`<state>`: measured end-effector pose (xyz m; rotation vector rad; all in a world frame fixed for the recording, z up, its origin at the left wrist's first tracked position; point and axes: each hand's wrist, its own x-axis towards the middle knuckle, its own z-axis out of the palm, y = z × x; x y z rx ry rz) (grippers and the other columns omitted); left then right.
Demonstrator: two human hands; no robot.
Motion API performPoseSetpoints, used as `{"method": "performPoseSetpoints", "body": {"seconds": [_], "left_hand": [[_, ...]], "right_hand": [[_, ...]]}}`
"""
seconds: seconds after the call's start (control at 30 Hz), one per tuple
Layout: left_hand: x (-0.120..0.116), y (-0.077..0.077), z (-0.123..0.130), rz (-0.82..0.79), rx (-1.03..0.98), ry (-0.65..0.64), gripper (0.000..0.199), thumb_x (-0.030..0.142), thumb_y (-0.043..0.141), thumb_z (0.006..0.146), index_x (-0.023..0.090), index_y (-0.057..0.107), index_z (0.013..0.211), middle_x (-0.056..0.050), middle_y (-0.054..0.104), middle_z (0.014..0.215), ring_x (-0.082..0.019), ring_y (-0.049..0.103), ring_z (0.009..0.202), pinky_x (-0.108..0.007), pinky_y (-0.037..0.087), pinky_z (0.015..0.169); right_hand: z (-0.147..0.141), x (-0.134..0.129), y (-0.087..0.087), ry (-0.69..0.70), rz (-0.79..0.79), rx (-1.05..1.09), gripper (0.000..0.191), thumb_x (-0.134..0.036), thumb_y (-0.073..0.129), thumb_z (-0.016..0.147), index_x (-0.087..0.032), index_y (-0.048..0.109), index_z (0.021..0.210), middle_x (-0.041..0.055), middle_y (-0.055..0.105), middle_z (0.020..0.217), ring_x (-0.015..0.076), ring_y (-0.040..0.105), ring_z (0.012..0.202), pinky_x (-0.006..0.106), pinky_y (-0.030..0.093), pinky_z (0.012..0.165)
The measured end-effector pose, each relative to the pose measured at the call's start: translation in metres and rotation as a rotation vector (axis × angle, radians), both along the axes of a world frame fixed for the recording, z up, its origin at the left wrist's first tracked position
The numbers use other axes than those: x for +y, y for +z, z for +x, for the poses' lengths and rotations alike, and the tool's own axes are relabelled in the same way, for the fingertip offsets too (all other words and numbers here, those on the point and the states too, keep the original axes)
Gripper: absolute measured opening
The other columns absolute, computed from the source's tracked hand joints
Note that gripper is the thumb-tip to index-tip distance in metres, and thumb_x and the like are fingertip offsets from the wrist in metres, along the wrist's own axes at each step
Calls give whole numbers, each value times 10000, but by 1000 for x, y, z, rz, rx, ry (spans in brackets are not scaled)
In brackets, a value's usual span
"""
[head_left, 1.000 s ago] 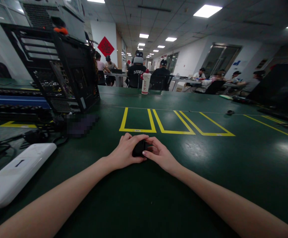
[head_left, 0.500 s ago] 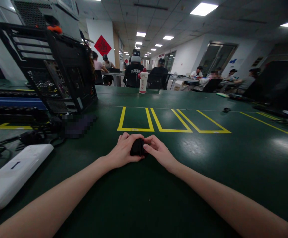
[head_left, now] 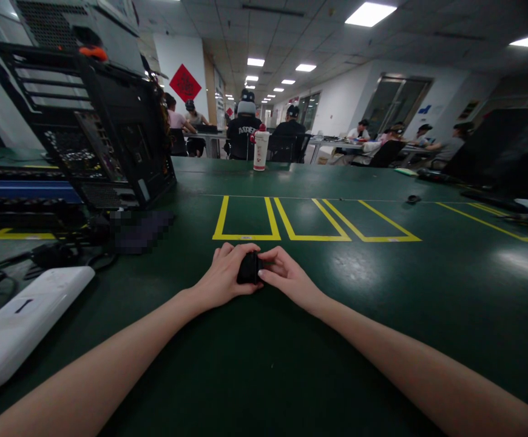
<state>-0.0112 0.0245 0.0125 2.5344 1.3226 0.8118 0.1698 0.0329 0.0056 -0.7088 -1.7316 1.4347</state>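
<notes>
A small black block-like object (head_left: 247, 269) is between my hands, just above or on the green table (head_left: 264, 358); its exact kind cannot be made out. My left hand (head_left: 221, 276) wraps round its left side, fingers over the far edge and thumb along the near edge. From the right, my right hand (head_left: 289, 279) pinches the object's right edge with thumb and fingertips. Part of the object is covered by my fingers. Just beyond the hands, yellow tape outlines (head_left: 246, 237) mark the table.
An open black computer case (head_left: 132, 139) stands at the left, with cables near it. A white elongated device (head_left: 31, 321) lies at the near left. Farther back are a white cup (head_left: 260, 152) and a small dark round item (head_left: 413, 199). A dark monitor (head_left: 510, 158) stands right. Several people sit beyond.
The view has shifted very slightly. My right thumb has slid a little to the left along the object's edge; my left hand keeps its hold.
</notes>
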Motion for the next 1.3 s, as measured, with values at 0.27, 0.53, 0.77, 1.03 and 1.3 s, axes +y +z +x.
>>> {"method": "performPoseSetpoints", "body": {"seconds": [0.27,0.53,0.77,1.03,1.3], "left_hand": [[-2,0,2,1,2,37,548,345,619,686,263,343,1153,-34,481,1071,-239,406,900,-358,331,758],[-6,7,1,-40,19,17,550,344,605,703,260,338,1176,-48,477,1080,-244,409,914,-371,341,763],[-6,7,1,-54,13,13,531,338,595,712,254,339,1170,-49,468,1090,-241,404,916,-368,343,765],[-2,-1,1,-16,-6,40,557,343,614,692,263,338,1169,-42,472,1076,-241,403,894,-362,339,746],[-2,-2,2,-8,-5,44,557,332,626,684,263,347,1160,-35,483,1064,-238,403,893,-358,332,752]], "right_hand": [[-1,5,-3,-24,12,-63,287,-245,509,801,-223,441,1078,51,492,1082,177,494,1033,372,427,887],[-1,4,-2,-8,-33,-8,195,-254,544,782,-225,454,952,20,535,1002,165,541,971,363,447,854],[-2,5,-3,-10,10,-95,304,-251,498,810,-243,437,1108,43,497,1069,179,495,1027,382,417,890],[-1,-1,0,-7,-26,-12,203,-233,540,780,-227,461,967,27,496,1028,169,546,937,338,476,783],[-2,2,-2,-2,-11,-29,291,-182,533,779,-218,447,1054,44,487,1093,174,496,1048,357,422,898]]}}
